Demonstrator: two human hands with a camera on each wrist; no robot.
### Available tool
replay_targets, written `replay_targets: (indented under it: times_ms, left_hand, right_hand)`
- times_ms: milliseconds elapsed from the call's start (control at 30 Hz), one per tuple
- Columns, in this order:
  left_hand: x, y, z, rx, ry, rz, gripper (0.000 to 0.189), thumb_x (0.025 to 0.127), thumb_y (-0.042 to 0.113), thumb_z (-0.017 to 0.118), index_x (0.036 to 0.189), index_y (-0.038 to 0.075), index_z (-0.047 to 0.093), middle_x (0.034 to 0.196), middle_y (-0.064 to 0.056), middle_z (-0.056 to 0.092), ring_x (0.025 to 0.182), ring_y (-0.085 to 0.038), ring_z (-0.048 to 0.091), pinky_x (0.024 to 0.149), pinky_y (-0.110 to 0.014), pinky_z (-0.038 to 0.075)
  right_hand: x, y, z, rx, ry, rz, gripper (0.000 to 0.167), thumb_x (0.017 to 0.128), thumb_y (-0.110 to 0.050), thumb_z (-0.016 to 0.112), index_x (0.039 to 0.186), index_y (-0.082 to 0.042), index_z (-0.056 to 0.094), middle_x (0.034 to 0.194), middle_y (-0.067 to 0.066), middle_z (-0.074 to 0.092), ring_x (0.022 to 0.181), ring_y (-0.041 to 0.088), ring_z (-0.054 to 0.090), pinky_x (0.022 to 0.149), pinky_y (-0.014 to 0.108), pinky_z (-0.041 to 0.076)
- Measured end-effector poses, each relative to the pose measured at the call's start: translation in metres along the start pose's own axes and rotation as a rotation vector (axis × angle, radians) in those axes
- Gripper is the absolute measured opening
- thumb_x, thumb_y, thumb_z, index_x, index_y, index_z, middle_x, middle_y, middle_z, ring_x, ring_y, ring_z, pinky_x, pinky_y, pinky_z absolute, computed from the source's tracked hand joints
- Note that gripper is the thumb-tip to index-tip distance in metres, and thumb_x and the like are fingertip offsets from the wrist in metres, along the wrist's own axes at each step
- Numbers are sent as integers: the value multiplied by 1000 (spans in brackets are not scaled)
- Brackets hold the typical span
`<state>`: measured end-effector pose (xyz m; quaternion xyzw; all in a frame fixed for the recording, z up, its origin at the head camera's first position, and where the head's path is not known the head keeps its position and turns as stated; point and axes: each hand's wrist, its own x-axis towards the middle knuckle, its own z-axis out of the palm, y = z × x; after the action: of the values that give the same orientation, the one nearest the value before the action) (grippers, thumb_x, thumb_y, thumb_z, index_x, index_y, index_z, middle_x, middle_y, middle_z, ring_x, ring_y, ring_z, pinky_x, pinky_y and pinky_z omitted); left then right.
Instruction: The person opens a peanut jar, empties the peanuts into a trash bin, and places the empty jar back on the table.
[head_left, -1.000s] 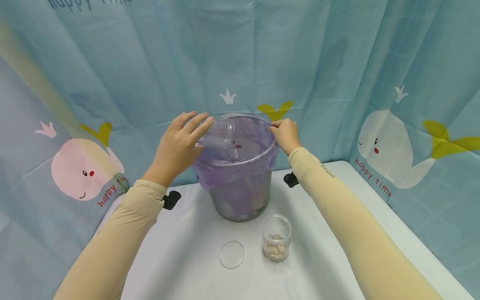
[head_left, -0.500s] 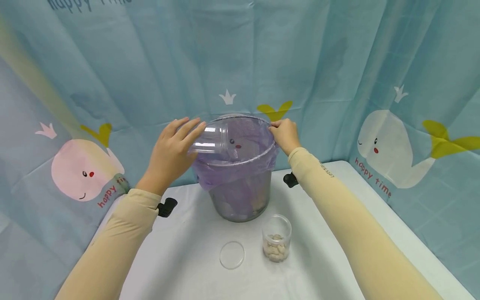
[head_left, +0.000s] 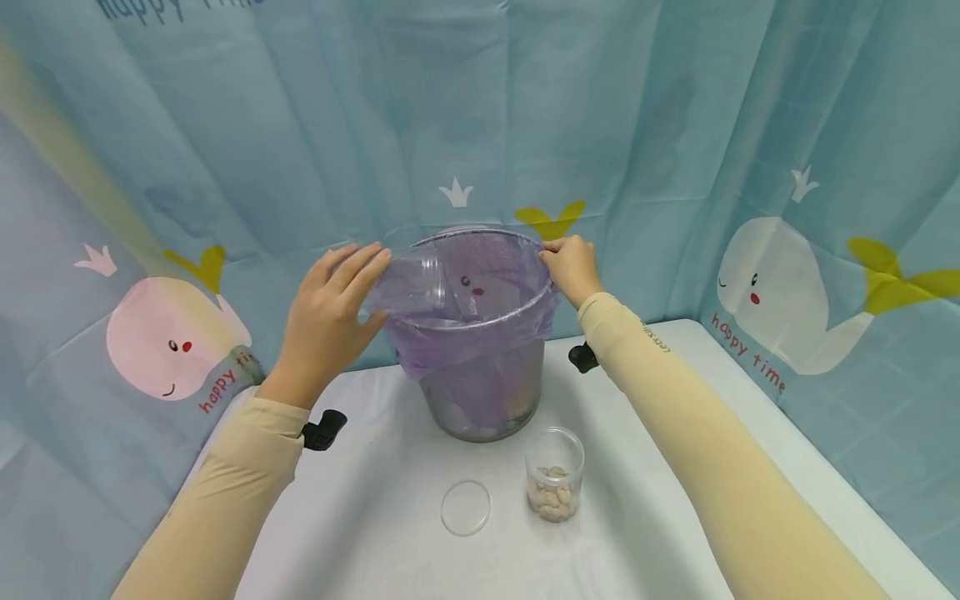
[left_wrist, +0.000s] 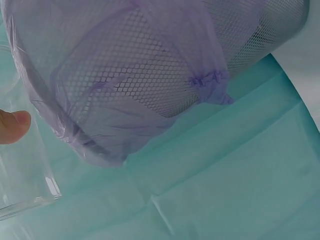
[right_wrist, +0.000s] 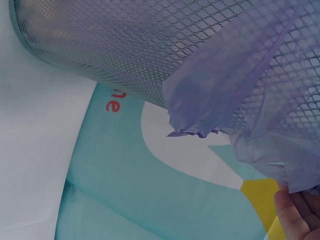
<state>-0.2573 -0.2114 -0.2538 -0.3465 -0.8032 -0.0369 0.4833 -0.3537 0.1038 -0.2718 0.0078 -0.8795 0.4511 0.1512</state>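
My left hand (head_left: 324,321) holds a clear plastic jar (head_left: 408,283) on its side, its mouth toward the bin's opening. Nothing shows inside that jar. In the left wrist view my thumb (left_wrist: 15,126) lies against the jar's wall. A wire mesh bin (right_wrist: 125,45) stands on the table, lined with a thin purple bag (head_left: 480,354) folded over its rim. At the rim's right side, my right hand (head_left: 573,271) pinches the bag's edge; its fingers (right_wrist: 292,212) show in the right wrist view's corner.
A second clear jar (head_left: 554,492), partly filled with pale nut-like pieces, stands in front of the bin. Left of it a clear round lid or ring (head_left: 466,508) lies flat on the white table (head_left: 375,525). A blue printed curtain (head_left: 600,108) hangs behind.
My left hand has drawn left and down with the jar, which has moved from over the bin toward its left rim. The right hand stays in place.
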Motion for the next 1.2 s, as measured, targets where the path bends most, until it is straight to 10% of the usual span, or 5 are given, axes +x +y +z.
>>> replay_targets:
  times_ms: [1200]
  left_hand:
    - [-65, 17, -24, -124, 130, -291, 76, 63, -3, 84, 133, 1, 55, 134, -22, 59, 124, -48, 50, 117, -50, 37]
  right_hand:
    - [0, 3, 1, 50, -15, 17, 33, 101, -18, 58, 131, -5, 65, 131, 17, 66, 54, 7, 46, 53, 20, 42]
